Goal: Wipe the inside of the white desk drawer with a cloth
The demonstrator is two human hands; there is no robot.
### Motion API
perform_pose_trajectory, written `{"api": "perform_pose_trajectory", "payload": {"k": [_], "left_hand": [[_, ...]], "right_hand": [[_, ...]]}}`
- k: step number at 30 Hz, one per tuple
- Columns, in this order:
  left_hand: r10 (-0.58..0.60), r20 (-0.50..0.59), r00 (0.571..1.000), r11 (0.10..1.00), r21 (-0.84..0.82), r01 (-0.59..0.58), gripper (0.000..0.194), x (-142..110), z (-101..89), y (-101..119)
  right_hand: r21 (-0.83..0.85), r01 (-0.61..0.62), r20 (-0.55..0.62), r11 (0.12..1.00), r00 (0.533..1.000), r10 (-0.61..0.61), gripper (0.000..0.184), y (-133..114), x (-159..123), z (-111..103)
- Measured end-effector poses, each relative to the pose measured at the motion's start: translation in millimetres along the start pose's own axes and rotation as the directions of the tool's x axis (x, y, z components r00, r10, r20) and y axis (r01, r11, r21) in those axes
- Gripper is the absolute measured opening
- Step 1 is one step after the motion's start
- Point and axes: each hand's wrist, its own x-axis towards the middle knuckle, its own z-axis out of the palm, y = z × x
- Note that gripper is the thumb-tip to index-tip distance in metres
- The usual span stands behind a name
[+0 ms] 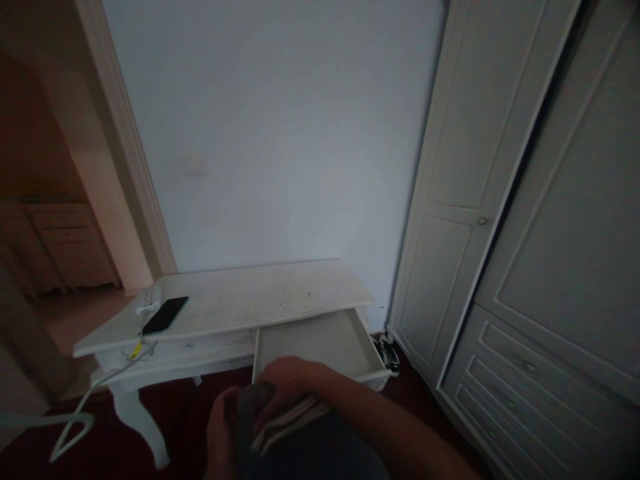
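Observation:
Both my hands hold a stack of folded clothes (295, 433) at the bottom of the view. My right hand (287, 380) lies on top of the stack with its fingers curled over the front edge. My left hand (220, 433) grips the stack's left side. The stack is dark with some pale layers showing at its edge. Just beyond it, an open white drawer (315, 343) sticks out from a low white table (260, 297); what I see of its inside is bare.
A black phone (165, 315) and a white remote (149, 301) lie at the table's left end. A white cable (75, 417) hangs to the dark red floor. A tall white wardrobe (525, 233) fills the right side. A doorway opens at the left.

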Motion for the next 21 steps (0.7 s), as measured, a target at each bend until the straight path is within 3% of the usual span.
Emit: {"api": "perform_pose_trajectory", "payload": {"k": [3, 6, 8, 10, 12, 14, 16, 18, 21], "left_hand": [[0.232, 0.036, 0.972, 0.968, 0.085, -0.234, 0.053, 10.8, 8.4, 24.3], [0.470, 0.239, 0.850, 0.807, 0.273, -0.523, 0.045, 15.0, 19.8, 45.1], [0.528, 0.384, 0.757, 0.657, 0.380, -0.651, 0.041, 18.3, 28.4, 50.8], [0.529, 0.466, 0.710, 0.530, 0.472, -0.705, 0.040, 23.2, 37.1, 49.0], [0.521, 0.525, 0.673, 0.418, 0.530, -0.737, 0.039, 28.5, 44.7, 41.8], [0.506, 0.606, 0.614, 0.295, 0.547, -0.783, 0.035, 32.3, 49.9, 33.0], [0.474, 0.673, 0.568, 0.197, 0.547, -0.813, 0.032, 33.6, 52.6, 26.5], [0.471, 0.675, 0.568, 0.159, 0.568, -0.808, 0.033, 33.1, 53.1, 24.2], [0.503, 0.612, 0.610, 0.197, 0.606, -0.771, 0.035, 32.3, 51.1, 26.3]], "right_hand": [[-0.259, -0.025, -0.194, 0.965, 0.981, -0.027, 0.066, 11.2, -50.5, 25.4], [-0.199, -0.261, -0.289, 0.945, 0.937, 0.198, 0.066, 39.3, -114.3, 28.4], [-0.097, -0.414, -0.343, 0.905, 0.868, 0.360, 0.069, 60.9, -157.0, 19.5], [-0.037, -0.508, -0.339, 0.861, 0.817, 0.467, 0.070, 77.5, -190.3, 10.9], [-0.033, -0.525, -0.335, 0.850, 0.807, 0.486, 0.069, 84.9, -206.5, 8.7], [-0.067, -0.490, -0.354, 0.869, 0.826, 0.438, 0.070, 81.7, -201.9, 13.9], [-0.111, -0.437, -0.377, 0.892, 0.850, 0.369, 0.075, 69.6, -177.3, 24.2], [-0.147, -0.387, -0.379, 0.910, 0.872, 0.310, 0.079, 51.5, -138.5, 36.9], [-0.205, -0.300, -0.399, 0.931, 0.895, 0.201, 0.085, 22.3, -74.0, 55.3]]}}
